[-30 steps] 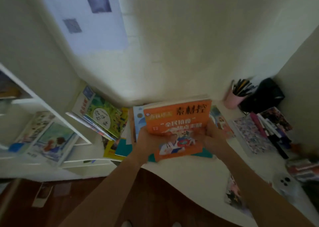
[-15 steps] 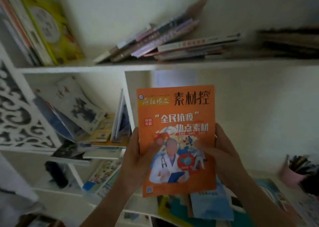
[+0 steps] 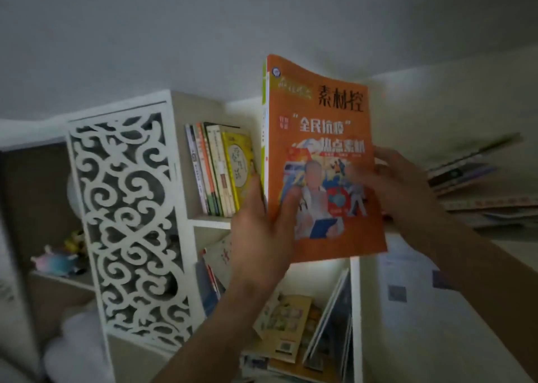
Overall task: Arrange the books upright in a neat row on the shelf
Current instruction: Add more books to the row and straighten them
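1. Two hands carry one orange book (image 3: 323,138), upright and raised in front of the white shelf (image 3: 209,222), its cover facing me.
2. My left hand (image 3: 262,231) grips the book at its lower left, by the spine: the thumb lies curled across the cover over the printed figure, and the fingers go round behind the spine edge.
3. My right hand (image 3: 393,178) holds the right edge about halfway up, thumb on the cover and the other fingers behind the book, out of sight.
4. The book's top corner bends a little and rises above the top of the shelf unit; its bottom edge hangs lower than the board that carries the upright books.
5. Just left of the orange book, a short row of upright books (image 3: 215,170) stands in the upper compartment, leaning slightly. The last of them is a yellow book (image 3: 238,167), and the back of my left hand is just beside it; I cannot tell if they touch.
6. Below that board, in the lower compartment, several leaning books (image 3: 332,324) slump at angles, partly hidden by my left forearm.
7. To the right, past my right hand, a blurred stack of flat books (image 3: 477,184) lies on its side.
8. Left of the upright row stands a white carved panel (image 3: 128,222) with a scroll pattern.
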Motion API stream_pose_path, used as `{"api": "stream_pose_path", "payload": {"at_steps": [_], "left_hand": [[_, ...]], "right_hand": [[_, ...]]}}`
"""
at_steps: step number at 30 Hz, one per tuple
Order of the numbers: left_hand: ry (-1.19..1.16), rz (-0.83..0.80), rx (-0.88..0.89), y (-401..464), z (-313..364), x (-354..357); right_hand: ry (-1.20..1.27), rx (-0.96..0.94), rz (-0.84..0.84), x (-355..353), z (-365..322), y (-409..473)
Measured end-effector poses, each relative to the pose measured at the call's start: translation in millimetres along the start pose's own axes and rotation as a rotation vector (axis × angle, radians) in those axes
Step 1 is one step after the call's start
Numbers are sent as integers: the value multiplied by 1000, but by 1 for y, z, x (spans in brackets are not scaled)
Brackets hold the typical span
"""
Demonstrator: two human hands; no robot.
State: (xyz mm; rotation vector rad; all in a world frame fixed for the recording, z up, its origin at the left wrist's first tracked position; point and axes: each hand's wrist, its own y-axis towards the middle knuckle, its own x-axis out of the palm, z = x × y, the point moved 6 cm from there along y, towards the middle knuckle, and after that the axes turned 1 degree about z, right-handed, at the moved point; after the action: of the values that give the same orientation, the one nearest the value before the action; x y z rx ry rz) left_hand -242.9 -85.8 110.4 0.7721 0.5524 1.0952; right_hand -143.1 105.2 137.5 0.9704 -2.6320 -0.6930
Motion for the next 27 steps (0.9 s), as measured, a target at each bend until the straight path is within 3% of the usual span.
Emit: {"api": "stream_pose_path", "payload": {"at_steps": [4, 8, 11, 14, 17, 21, 22, 25, 27], "left_hand": [[305, 184, 67, 63, -19, -5], [507, 299, 93, 97, -57, -5], [494, 341, 35, 105, -92, -8], [476, 255, 20, 111, -132, -7], [453, 87, 79, 117, -152, -5], [459, -190, 246, 126, -155, -11], [471, -191, 285, 130, -155, -17], [578, 160, 312, 151, -152, -47], [662, 279, 230, 162, -155, -52]], "right_hand": [[-294, -91, 35, 59, -23, 53], [-231, -94, -149, 129, -20, 80], [-296, -135, -265, 168, -8, 93], [-502, -169, -309, 193, 14, 103], [-671, -155, -241, 203, 31, 114], [-758, -133, -141, 200, 40, 127], [-780, -140, -146, 200, 41, 129], [-813, -160, -220, 212, 43, 136], [-815, -185, -299, 226, 45, 139]]}}
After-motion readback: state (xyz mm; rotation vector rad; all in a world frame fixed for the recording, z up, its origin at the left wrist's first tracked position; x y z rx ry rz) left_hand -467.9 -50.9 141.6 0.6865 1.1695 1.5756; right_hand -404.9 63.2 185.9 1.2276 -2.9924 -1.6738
